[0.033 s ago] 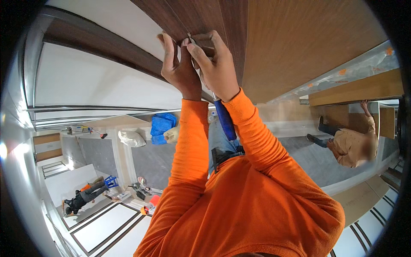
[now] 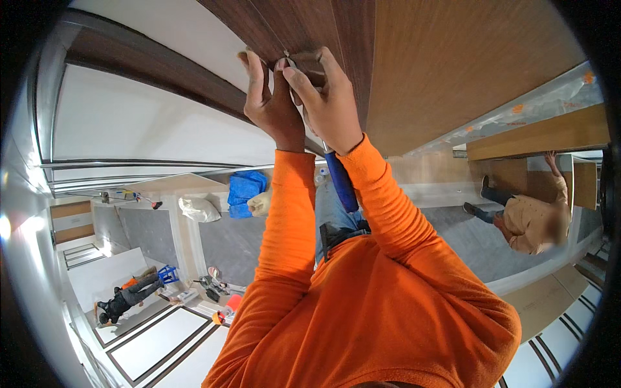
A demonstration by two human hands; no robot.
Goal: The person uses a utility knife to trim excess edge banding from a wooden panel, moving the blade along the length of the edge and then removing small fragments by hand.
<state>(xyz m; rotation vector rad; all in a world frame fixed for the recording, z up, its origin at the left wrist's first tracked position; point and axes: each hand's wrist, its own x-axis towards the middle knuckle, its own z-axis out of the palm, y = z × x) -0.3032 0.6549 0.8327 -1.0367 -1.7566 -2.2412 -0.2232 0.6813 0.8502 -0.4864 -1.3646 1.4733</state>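
"Head view: where's the blue-handled tool?"

"Its handle lies by the right wrist, below the right hand; its long axis slants up and left toward the dark wood panel."

"And the fingers?"

"The right ones, nearer, seem curled around its shaft. The left hand has fingertips beside the right thumb; I can't tell what they pinch."

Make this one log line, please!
left hand: at dark wood panel | right hand: beside left hand | blue-handled tool: near right hand
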